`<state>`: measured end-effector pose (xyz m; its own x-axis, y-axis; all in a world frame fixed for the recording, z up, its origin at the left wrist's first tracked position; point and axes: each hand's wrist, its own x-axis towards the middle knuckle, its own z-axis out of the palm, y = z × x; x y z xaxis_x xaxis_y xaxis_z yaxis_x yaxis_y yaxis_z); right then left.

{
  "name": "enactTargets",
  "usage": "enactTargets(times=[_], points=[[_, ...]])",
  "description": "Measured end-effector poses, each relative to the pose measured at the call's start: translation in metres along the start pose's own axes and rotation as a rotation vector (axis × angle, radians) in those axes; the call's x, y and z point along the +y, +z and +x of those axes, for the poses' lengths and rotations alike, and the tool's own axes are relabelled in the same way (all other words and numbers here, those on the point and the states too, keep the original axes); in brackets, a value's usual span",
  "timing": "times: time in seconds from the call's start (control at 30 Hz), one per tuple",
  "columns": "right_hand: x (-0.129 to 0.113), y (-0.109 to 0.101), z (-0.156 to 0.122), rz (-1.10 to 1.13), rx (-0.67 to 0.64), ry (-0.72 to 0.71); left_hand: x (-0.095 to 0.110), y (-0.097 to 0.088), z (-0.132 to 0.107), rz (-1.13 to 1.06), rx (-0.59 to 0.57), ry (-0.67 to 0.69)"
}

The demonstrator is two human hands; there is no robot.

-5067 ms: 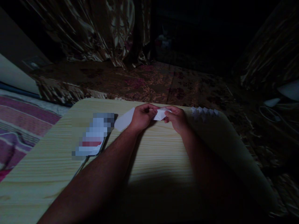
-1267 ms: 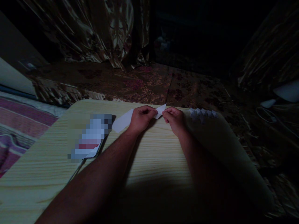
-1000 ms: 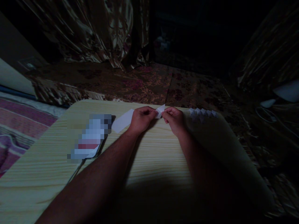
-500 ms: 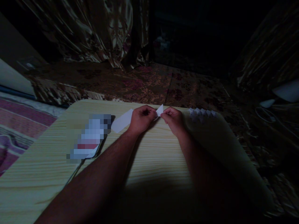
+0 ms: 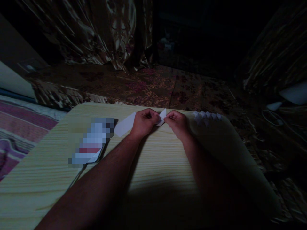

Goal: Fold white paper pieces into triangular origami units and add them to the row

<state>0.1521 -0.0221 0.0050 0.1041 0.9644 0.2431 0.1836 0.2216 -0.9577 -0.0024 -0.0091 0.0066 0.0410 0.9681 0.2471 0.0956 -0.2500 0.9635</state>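
Between my two hands is a small piece of folded white paper [image 5: 162, 118] with a pointed upper corner, held just above the far part of the table. My left hand [image 5: 145, 122] is closed, its thumb and fingers pinching the paper's left side. My right hand [image 5: 177, 123] pinches the paper's right edge between thumb and fingertips. A flat white paper sheet [image 5: 124, 125] lies just left of my left hand, partly hidden by it. Right of my right hand sit several small white folded paper stars [image 5: 206, 115], grouped near the far edge.
The pale wooden table [image 5: 158, 159] has rounded corners. On its left lies a blurred-out phone-like object [image 5: 93, 140] with a cable [image 5: 76, 179] running toward me. Beyond are a patterned cloth-covered ledge [image 5: 144, 84] and curtains [image 5: 115, 32]. A white lamp-like object [image 5: 295, 92] stands at right.
The folded paper has turned slightly between my fingers, so that more of its lower part shows. My hands stay almost in place; the other things have not moved.
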Motion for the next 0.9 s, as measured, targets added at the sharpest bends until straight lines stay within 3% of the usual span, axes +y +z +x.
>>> enactTargets(times=[0.9], points=[[0.0011,0.0005,0.0003,0.034,-0.002,-0.014,-0.0016,-0.0006,-0.0006,0.017,-0.015,0.003]])
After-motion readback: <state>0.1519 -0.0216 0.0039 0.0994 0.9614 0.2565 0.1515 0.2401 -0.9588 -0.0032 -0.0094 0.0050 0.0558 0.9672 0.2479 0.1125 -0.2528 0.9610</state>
